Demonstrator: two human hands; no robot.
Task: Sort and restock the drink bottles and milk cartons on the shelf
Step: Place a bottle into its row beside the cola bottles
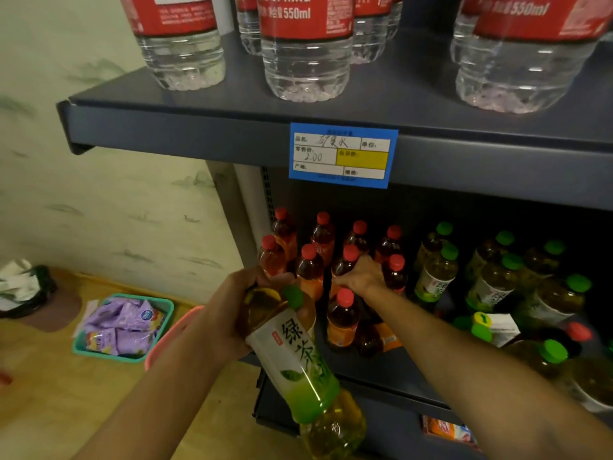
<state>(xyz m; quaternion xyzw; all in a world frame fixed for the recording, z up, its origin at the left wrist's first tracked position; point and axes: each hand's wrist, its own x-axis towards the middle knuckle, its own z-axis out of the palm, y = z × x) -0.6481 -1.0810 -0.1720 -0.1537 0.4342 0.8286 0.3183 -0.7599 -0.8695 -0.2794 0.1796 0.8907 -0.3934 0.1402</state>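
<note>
Dark grey shelf; wood floor. Left grip clasps green tea bottle; right grip clasps red-capped bottle.

Green-tea bottle, green-capped, tilted cap-up before the shelf. Red-capped tea bottles stand upright left; green-capped bottles right.

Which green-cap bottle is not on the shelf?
The green tea bottle gripped in the left hand, tilted in front of the shelf. The other green-cap bottles stand on the shelf's right side.
</note>
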